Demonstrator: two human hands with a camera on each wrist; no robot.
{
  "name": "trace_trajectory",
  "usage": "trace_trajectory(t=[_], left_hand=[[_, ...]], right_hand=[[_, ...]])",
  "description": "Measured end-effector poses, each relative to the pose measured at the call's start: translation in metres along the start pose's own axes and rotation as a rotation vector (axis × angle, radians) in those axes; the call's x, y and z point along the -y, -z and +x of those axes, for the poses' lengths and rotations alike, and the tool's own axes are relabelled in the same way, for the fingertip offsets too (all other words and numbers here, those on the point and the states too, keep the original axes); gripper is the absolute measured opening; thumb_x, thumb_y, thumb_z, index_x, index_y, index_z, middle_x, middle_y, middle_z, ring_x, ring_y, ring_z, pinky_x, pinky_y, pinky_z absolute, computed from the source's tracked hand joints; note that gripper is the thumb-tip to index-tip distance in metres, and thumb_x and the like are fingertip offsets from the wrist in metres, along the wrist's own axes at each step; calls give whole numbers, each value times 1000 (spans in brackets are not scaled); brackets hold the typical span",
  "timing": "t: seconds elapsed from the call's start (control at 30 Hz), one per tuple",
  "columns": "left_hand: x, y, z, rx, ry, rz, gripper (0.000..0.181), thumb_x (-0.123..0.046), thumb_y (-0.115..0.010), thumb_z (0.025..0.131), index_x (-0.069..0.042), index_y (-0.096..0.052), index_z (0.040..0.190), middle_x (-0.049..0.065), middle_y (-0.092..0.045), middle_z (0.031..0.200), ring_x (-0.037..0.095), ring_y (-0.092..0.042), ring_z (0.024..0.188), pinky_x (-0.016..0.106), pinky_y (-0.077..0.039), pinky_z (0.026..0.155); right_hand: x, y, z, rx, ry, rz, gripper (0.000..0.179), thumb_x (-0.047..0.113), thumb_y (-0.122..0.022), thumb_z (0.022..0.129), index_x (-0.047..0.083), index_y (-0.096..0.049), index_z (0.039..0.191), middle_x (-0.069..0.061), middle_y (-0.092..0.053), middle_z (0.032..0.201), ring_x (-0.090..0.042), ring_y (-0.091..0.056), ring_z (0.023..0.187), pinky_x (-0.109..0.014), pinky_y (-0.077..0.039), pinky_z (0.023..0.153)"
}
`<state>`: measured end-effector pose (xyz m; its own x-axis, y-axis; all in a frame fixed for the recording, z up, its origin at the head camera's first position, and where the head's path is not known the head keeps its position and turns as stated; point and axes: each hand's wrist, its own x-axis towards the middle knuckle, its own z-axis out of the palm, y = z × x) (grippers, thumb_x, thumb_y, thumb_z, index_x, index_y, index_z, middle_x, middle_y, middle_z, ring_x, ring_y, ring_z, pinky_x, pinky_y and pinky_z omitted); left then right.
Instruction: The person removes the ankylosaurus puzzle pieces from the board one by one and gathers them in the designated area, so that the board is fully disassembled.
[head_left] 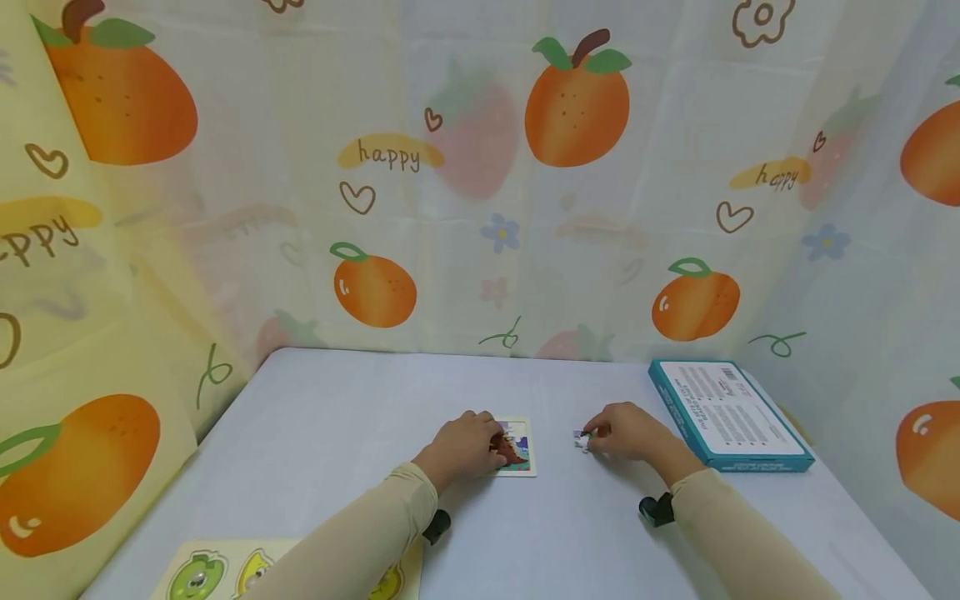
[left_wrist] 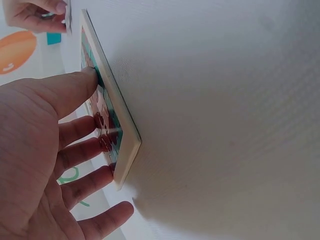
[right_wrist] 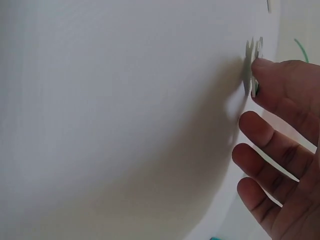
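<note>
My left hand [head_left: 461,448] rests on a small framed jigsaw puzzle [head_left: 531,454] near the middle of the white table. In the left wrist view, the thumb and several fingertips touch the picture inside the pale frame [left_wrist: 119,102], with the fingers spread and fairly straight. The picture has a brown figure with teal and purple parts, partly covered by the hand. To the right of the puzzle, my right hand [head_left: 628,429] pinches a jigsaw piece [head_left: 579,441] by its edge. In the right wrist view the piece [right_wrist: 258,49] stands edge-on just above the tabletop, its other fingers loosely bent.
A teal box [head_left: 738,417] with a white printed face lies at the right of the table. At the front left, a cream board [head_left: 231,552] with fruit pictures is partly hidden under the left sleeve. Cloth with orange prints [head_left: 465,250] hangs around the table.
</note>
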<state>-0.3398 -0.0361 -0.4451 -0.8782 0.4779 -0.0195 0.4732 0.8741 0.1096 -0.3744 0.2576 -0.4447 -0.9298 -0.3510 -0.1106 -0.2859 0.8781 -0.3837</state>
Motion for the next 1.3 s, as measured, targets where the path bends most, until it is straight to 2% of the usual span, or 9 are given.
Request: trace_trajectory(t=[0.2,0.43,0.63,0.8,0.87,0.97,1.1,1.2,1.3], left_hand=[[0,1,-1,-6,6,-14,48,-43,-67,90,-14,-64,128,2,-58,126,21,-52,109,41,-48,86],[1,1,-2,-14,-5,-19,47,-43,-67,90,-14,-64,128,1,-59,126,22,-53,110,42,-48,86],[4,-1,0,-17,2,-14,47,-43,-68,90,-14,-65,126,1,-59,126,21,-53,109,41,-48,87],[2,-3,1,-14,-2,-30,46,-43,-68,90,-13,-65,125,1,-59,123,19,-53,106,39,-48,87],[2,-4,-1,-15,-3,-38,46,-43,-68,90,-13,-65,124,0,-60,122,19,-53,106,39,-48,86],[2,-3,-3,-20,-7,-40,44,-42,-68,90,-13,-65,122,0,-60,120,19,-54,105,38,-48,85],[3,-2,-6,-31,-4,-39,42,-40,-69,90,-12,-66,120,1,-61,120,19,-55,104,38,-48,84],[2,-1,-7,-35,-6,-36,41,-40,-69,90,-12,-67,120,3,-61,120,19,-56,104,37,-49,83],[2,-1,-6,-47,-12,-37,39,-40,-70,89,-14,-69,118,4,-60,113,18,-56,97,35,-49,78]], right_hand=[[-17,9,-11,-10,13,1,21,21,-77,84,18,-77,105,5,-57,81,-16,-51,79,-33,-44,69],[-38,21,-32,-12,-60,37,23,18,-77,85,14,-76,107,2,-59,86,-19,-51,81,-34,-45,68],[-52,19,-30,-10,-79,-3,24,19,-79,83,10,-78,105,2,-60,86,-16,-51,77,-31,-46,68],[-50,23,-29,20,-90,-30,25,18,-80,82,11,-77,106,1,-62,89,-18,-53,82,-37,-49,74],[-43,26,-27,17,-95,-16,26,18,-79,83,12,-76,108,0,-63,93,-19,-54,86,-39,-50,78],[-27,26,-19,-7,-60,-2,28,17,-77,85,10,-73,111,-2,-64,97,-21,-56,89,-42,-50,82],[9,15,4,-25,-23,-11,28,21,-76,86,12,-72,113,-1,-64,98,-20,-56,91,-40,-50,84],[43,2,21,-16,1,-15,25,22,-77,86,15,-74,110,2,-63,93,-17,-55,87,-36,-50,82],[69,-11,36,-6,58,-10,23,23,-76,86,14,-75,107,3,-63,91,-16,-54,82,-35,-48,78]])
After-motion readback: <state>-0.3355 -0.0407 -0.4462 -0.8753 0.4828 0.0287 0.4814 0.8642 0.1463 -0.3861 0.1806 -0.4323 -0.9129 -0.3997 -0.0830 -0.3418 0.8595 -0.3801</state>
